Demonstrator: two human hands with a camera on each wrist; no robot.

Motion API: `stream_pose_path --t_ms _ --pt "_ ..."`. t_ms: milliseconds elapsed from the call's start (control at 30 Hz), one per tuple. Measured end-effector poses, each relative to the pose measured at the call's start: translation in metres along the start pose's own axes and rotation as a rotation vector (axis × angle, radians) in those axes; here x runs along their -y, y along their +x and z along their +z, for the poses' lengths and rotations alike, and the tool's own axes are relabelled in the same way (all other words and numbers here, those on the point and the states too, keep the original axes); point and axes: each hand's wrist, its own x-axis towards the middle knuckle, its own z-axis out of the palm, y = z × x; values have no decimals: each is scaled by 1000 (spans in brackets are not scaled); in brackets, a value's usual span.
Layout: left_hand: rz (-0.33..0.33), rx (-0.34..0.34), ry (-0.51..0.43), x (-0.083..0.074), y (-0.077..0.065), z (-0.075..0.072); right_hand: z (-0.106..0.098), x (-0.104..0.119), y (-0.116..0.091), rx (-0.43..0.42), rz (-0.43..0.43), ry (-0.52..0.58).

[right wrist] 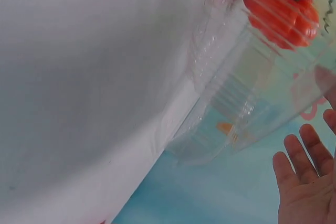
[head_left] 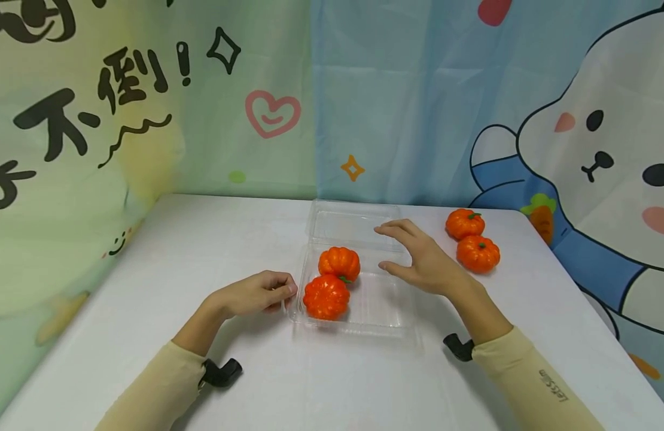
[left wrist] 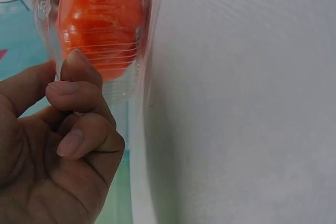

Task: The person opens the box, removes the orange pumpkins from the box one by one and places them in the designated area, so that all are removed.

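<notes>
Grip: we find the left hand (head_left: 262,291) pinching the clear box (head_left: 383,299), mid-frame — two pumpkins (head_left: 326,297) inside; right hand (head_left: 422,258) spread wide, centre-right.

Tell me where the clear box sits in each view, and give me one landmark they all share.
Head: the box is just below centre.
Left wrist: the box is at upper left, cut off by the top edge, its rim pinched by the left hand.
Right wrist: the box slants from upper right towards the centre, near the right hand.
Shared landmark: orange pumpkin in the box.
</notes>
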Motion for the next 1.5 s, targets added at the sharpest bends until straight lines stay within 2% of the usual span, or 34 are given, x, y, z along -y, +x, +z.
stream_pose_path --t_ms 600,1067,1500 --pt "-12 4 -16 -1 1 0 13 11 10 58 -36 51" --pt "-14 0 -11 1 0 0 28 23 19 121 -47 13" --pt "-6 3 -16 1 0 0 29 29 28 216 -35 -6"
